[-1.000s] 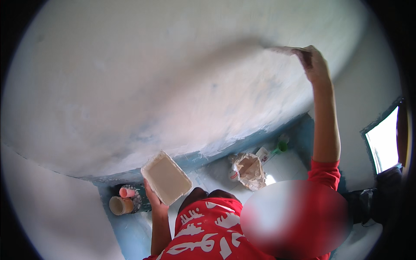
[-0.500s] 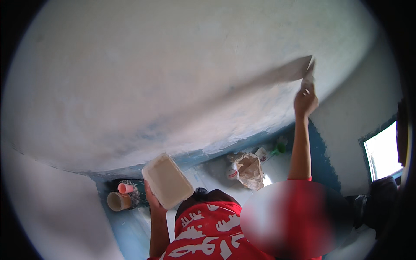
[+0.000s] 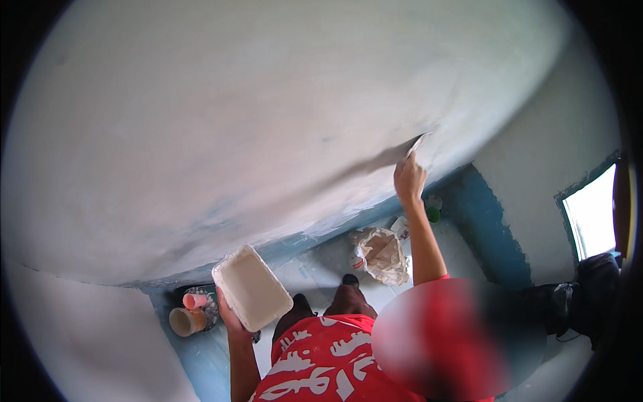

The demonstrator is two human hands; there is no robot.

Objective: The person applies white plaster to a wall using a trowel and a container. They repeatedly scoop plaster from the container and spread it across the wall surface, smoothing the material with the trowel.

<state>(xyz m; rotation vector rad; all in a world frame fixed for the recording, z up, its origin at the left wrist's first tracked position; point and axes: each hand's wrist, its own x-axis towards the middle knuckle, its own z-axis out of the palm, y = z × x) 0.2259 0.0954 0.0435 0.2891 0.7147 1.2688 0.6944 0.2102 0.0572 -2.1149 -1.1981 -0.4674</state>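
**Plastering a pale wall above a blue floor**

Pale, freshly skimmed wall [image 3: 268, 134] fills the upper and left parts of the frame, bending with the lens; a bluish tint shows through the coat toward its lower edge. Below it, at lower centre, lies a blue-painted floor [image 3: 201, 355].

The right hand [image 3: 409, 179], right of centre, is raised on a straight arm and clenched around the handle of a putty knife [image 3: 418, 144]. The blade lies flat against the wall, just above and slightly right of the knuckles, its long axis slanting up toward the upper right. A grey streak of wet filler runs from the blade leftward and down across the wall.

The left hand [image 3: 231, 315], at lower centre-left, grasps from beneath a white rectangular tray [image 3: 251, 287], which tilts with one corner pointing to the upper left. Its face looks smeared white; how much filler it carries cannot be told. The tray sits well apart from the blade, down and to the left of it, so the right hand is by far the nearer to the wall.

On the floor, a crumpled paper sack [image 3: 383, 254] lies below the raised arm, a green round object [image 3: 433, 215] beside it. At lower left stand a tan tub [image 3: 185, 322] and a pink cup [image 3: 194, 301]. A bright window [image 3: 591, 213] shows at the right edge, a dark bag [image 3: 589, 288] below it.
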